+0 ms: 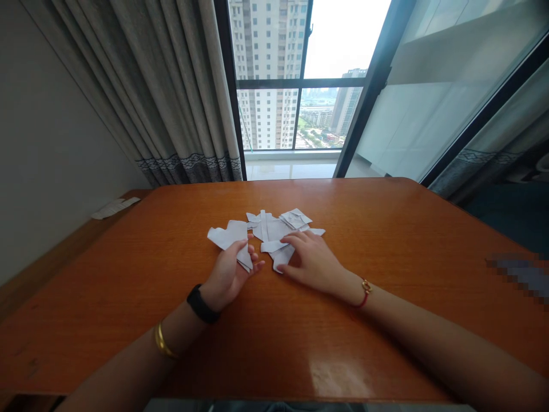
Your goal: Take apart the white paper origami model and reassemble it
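My left hand [231, 269] grips a folded piece of white paper [229, 233], thumb on top and fingers beneath. To its right, several folded white paper pieces [272, 228] lie in a loose, overlapping pile on the table. Over the near right side of that pile is my right hand [315, 260], its thumb and fingers apart around a folded strip [274, 246]. The fingertips seem to touch the paper, but whether they pinch it I cannot make out. A small square folded piece [295, 218] rests at the pile's back right.
The glossy brown wooden table [128, 320] spreads beneath both arms. Some white paper [115, 208] lies beyond its left edge, by the wall. Behind stand a grey curtain [180, 114] and a dark-framed window [300, 83]. A blurred patch [521, 274] covers something at the right.
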Action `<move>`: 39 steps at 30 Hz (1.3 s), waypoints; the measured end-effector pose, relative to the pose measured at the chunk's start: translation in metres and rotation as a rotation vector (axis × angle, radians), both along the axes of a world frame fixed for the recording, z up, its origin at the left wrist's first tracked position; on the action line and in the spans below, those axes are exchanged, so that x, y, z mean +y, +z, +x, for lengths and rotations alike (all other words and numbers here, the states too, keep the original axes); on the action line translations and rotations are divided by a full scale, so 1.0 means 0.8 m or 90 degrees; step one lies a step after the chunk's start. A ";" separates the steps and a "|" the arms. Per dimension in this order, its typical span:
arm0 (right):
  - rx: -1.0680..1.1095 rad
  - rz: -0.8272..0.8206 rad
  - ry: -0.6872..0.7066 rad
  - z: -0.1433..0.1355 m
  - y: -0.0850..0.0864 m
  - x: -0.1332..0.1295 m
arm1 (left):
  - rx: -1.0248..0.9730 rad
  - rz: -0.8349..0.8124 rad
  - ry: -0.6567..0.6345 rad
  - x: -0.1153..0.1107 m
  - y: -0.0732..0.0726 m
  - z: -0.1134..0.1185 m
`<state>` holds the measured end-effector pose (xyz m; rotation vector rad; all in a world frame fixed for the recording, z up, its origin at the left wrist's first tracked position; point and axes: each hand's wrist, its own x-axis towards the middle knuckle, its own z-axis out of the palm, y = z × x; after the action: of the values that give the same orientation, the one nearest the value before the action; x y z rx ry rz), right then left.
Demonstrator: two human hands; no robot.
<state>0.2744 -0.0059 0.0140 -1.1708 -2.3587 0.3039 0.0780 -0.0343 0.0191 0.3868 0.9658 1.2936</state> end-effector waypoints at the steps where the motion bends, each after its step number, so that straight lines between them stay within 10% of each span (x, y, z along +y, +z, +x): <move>1: -0.044 0.006 0.025 -0.002 -0.004 -0.001 | -0.001 -0.002 0.005 0.002 0.000 -0.002; 9: -0.152 -0.073 0.048 0.005 -0.010 0.020 | 0.000 0.072 -0.092 -0.006 0.000 0.005; 15: -0.089 -0.157 0.038 0.022 0.016 0.030 | 0.031 0.140 -0.004 -0.001 -0.005 0.004; 19: 0.135 -0.014 -0.098 0.014 0.039 0.014 | 0.061 0.184 0.013 -0.003 -0.014 0.013; 22: 0.206 0.043 -0.031 -0.006 0.039 -0.017 | 0.053 0.199 -0.091 -0.017 -0.025 0.029; 27: 0.221 -0.132 0.113 -0.035 0.021 -0.066 | 0.107 0.280 -0.259 -0.039 -0.035 0.041; 30: 0.305 -0.235 0.143 -0.035 0.021 -0.067 | 0.104 0.261 -0.214 -0.037 -0.025 0.037; 35: 0.394 -0.176 -0.038 -0.017 0.033 -0.036 | 0.045 0.190 -0.213 -0.029 -0.005 0.028; 39: 0.444 -0.395 0.007 -0.013 0.032 -0.020 | 0.003 0.143 -0.380 -0.034 -0.005 0.021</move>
<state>0.2644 -0.0220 0.0398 -1.0574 -1.6818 1.2851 0.0949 -0.0618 0.0155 0.7861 0.6352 0.8517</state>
